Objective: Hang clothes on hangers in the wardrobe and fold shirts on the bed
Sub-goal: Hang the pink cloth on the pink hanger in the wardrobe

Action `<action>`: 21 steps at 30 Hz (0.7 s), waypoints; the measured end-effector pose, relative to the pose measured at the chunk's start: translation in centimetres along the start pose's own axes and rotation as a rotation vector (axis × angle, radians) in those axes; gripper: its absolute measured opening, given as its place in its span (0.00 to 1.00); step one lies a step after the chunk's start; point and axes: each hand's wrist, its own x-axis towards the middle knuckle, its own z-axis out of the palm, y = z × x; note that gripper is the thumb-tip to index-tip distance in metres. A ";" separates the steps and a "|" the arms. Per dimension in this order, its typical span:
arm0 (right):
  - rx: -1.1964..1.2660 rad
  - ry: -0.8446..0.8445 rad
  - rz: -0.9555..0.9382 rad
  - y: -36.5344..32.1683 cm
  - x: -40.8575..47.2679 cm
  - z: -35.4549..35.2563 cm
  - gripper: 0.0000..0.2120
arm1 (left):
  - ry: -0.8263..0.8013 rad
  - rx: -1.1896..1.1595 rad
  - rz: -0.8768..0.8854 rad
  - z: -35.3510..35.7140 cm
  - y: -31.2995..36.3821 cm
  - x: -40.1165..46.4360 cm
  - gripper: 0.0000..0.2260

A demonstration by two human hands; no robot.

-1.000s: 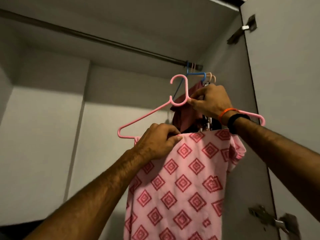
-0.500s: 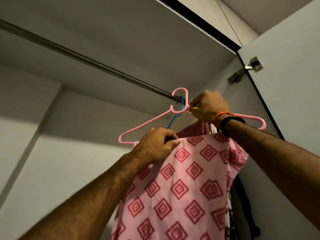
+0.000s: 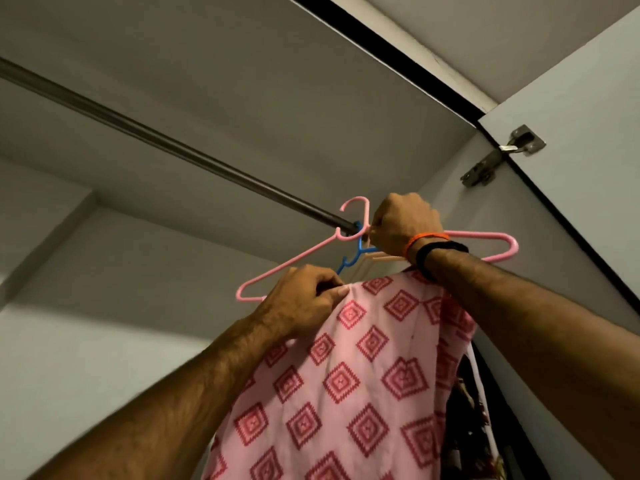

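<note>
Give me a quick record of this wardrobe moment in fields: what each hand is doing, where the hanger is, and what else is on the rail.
left hand: pinches the top edge of the pink patterned garment
right hand: grips the pink hanger at its neck
hanger hook: at the rail, whether it bears on it cannot be told
garment: draped on the pink hanger
also on rail: blue hanger, near the right end
door hinge: upper right
</note>
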 end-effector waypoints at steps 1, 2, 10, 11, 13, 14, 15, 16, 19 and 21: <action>-0.010 0.005 -0.003 0.1 0.3 0.1 0.13 | 0.012 -0.004 0.006 0.1 -0.2 0.4 0.10; -0.015 0.003 -0.003 0.1 0.5 0.4 0.14 | 0.018 -0.001 0.007 0.1 -0.5 0.8 0.09; -0.013 -0.010 0.003 0.2 3.0 3.2 0.15 | 0.053 0.044 -0.001 1.3 -3.2 3.9 0.08; -0.011 -0.015 0.002 0.1 3.3 3.4 0.16 | 0.058 0.047 -0.007 1.4 -3.4 4.3 0.08; -0.014 -0.023 0.001 -0.3 3.9 3.7 0.19 | 0.074 0.054 -0.018 1.3 -3.7 4.8 0.08; -0.017 -0.025 -0.002 -0.5 4.3 3.9 0.19 | 0.080 0.059 -0.023 1.3 -3.8 5.0 0.08; -0.022 -0.027 -0.009 -0.8 4.6 4.1 0.18 | 0.081 0.065 -0.034 1.3 -3.9 5.2 0.08; -0.029 -0.032 -0.019 -1.1 4.8 4.4 0.17 | 0.079 0.070 -0.045 1.2 -4.1 5.3 0.09; -0.051 -0.063 -0.044 -1.4 5.2 5.7 0.15 | 0.063 0.086 -0.086 1.2 -4.6 5.4 0.09; -0.048 -0.092 -0.050 -1.2 5.1 6.5 0.14 | 0.052 0.084 -0.100 1.3 -4.7 4.9 0.09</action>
